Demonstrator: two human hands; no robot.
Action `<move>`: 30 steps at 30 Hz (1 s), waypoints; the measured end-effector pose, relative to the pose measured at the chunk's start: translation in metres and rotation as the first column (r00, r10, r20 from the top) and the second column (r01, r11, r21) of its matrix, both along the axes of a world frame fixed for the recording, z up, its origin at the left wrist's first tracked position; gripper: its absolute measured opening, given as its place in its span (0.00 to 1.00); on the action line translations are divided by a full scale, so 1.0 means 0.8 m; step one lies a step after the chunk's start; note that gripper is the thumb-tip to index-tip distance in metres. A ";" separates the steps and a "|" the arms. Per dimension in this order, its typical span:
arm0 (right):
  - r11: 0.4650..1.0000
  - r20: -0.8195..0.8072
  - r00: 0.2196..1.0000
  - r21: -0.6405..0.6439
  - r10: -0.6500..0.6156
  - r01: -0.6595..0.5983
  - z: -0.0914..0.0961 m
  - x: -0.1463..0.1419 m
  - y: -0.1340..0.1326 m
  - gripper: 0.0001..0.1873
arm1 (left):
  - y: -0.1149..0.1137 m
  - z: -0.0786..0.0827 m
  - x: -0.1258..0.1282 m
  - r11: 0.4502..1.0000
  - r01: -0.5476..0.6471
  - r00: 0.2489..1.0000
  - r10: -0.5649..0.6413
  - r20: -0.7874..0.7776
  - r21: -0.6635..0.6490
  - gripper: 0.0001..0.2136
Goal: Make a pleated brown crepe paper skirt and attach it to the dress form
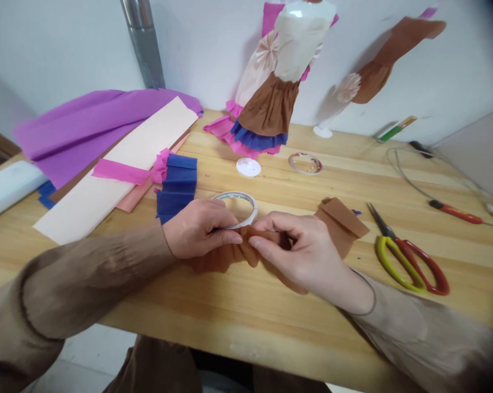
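My left hand (203,228) and my right hand (298,245) pinch a strip of brown crepe paper (220,258) between thumbs and fingers, close together above the table's front part. The strip looks gathered into folds below my left hand, and its other end hangs under my right hand. Just behind the fingers is a roll of tape (250,204), partly hidden by my left hand; I cannot tell whether the hand touches it. To the right of my right hand lies a folded piece of brown crepe paper (341,219).
Scissors (410,256) and a red-handled tool with a cord (455,212) lie right. At the back stand a dress form (271,103) in paper skirts and a brown paper piece (377,76) on a stand. Purple paper (95,125), cream paper (148,142) and pleated blue paper (176,183) lie left.
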State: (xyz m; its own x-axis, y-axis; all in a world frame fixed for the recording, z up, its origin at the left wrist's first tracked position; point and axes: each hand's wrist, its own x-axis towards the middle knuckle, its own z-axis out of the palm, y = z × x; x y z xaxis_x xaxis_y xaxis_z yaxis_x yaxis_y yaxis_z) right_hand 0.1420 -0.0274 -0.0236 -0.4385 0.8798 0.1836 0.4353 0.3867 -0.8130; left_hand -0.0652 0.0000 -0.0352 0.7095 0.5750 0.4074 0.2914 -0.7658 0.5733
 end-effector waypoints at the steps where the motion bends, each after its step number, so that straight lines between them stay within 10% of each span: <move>1: 0.999 0.016 1.000 0.036 0.012 -0.013 0.000 0.000 -0.002 0.07 | 0.000 0.000 0.000 1.000 -0.002 1.000 0.002 -0.006 -0.005 0.17; 30: 0.997 0.034 0.997 0.050 -0.068 0.066 -0.004 -0.001 0.001 0.09 | -0.003 -0.002 0.004 0.998 0.049 0.998 -0.048 0.045 -0.028 0.15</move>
State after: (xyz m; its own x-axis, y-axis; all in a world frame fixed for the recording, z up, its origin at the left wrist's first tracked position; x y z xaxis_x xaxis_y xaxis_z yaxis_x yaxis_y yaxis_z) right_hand 0.1412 -0.0268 -0.0269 -0.3860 0.8977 0.2125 0.4903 0.3948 -0.7770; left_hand -0.0622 -0.0024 -0.0370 0.7184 0.5522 0.4230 0.2279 -0.7614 0.6069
